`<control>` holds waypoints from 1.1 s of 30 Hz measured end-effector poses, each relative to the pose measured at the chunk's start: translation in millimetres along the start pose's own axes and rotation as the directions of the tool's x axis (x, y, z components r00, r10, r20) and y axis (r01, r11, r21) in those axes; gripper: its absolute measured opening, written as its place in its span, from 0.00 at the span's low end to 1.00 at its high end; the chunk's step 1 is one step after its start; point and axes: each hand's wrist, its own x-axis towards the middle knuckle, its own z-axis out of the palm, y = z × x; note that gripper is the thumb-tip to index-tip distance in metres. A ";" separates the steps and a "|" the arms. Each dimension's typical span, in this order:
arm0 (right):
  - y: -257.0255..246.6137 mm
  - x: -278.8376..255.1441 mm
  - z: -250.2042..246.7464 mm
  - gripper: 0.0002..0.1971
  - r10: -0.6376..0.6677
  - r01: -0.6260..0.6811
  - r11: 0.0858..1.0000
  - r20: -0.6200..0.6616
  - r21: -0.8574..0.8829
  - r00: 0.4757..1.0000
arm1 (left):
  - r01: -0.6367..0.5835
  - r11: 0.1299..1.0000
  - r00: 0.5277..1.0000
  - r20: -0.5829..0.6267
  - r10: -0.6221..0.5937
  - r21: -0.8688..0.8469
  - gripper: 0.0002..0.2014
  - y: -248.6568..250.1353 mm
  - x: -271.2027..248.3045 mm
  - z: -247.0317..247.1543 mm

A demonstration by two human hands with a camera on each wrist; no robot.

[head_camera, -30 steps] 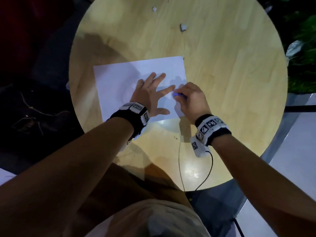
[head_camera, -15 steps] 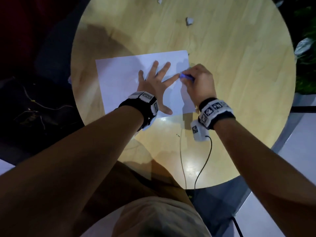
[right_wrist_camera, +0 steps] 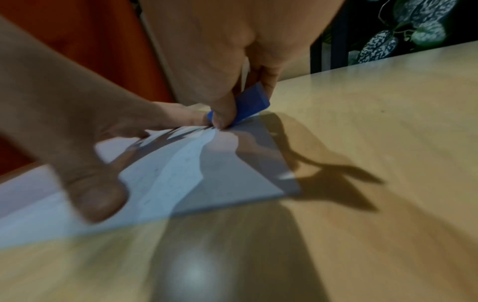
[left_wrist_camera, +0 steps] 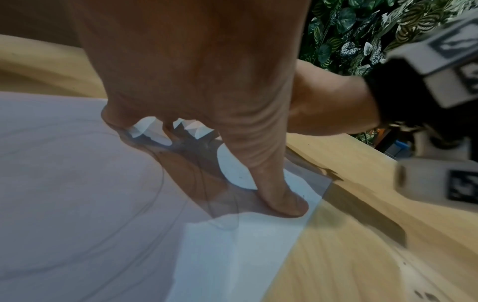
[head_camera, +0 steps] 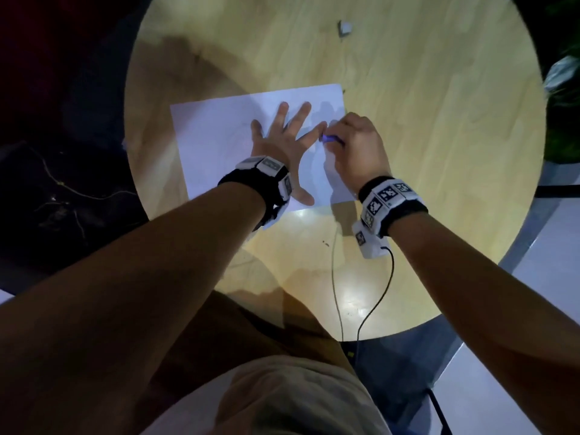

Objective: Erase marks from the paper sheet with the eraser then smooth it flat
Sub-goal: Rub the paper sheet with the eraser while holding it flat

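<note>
A white paper sheet lies flat on the round wooden table. My left hand lies spread on the sheet's right half with straight fingers, its thumb pressing near the front edge. My right hand pinches a small blue eraser and holds it on the sheet near the right edge, just beside my left index fingertip. In the right wrist view the blue eraser sits tilted between thumb and fingers, its lower end on the paper sheet. Faint pencil curves cross the paper sheet.
A small pale scrap lies at the table's far side. A thin black cable runs from my right wristband over the table's front edge. Dark floor lies to the left, leafy plants to the right.
The right hand with the eraser moved from the sheet's front right part to farther up along its right edge. The left hand stays spread on the paper.
</note>
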 end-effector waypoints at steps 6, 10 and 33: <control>-0.2 -57.8 -12.6 0.07 -0.098 0.102 0.995 0.179 -0.013 0.979 | 0.006 1.000 0.999 -0.037 -0.006 -0.009 0.73 -0.8 -0.5 3.7; 7.3 -1.8 -8.5 0.06 -0.067 0.071 0.995 0.063 -0.068 0.996 | 0.007 1.000 1.000 -0.006 -0.007 0.006 0.73 1.0 -0.2 -1.1; 0.5 -52.5 -12.9 0.10 -0.150 0.163 0.985 0.183 -0.060 0.972 | 0.008 1.000 0.998 -0.058 -0.009 -0.008 0.72 0.4 -2.2 3.3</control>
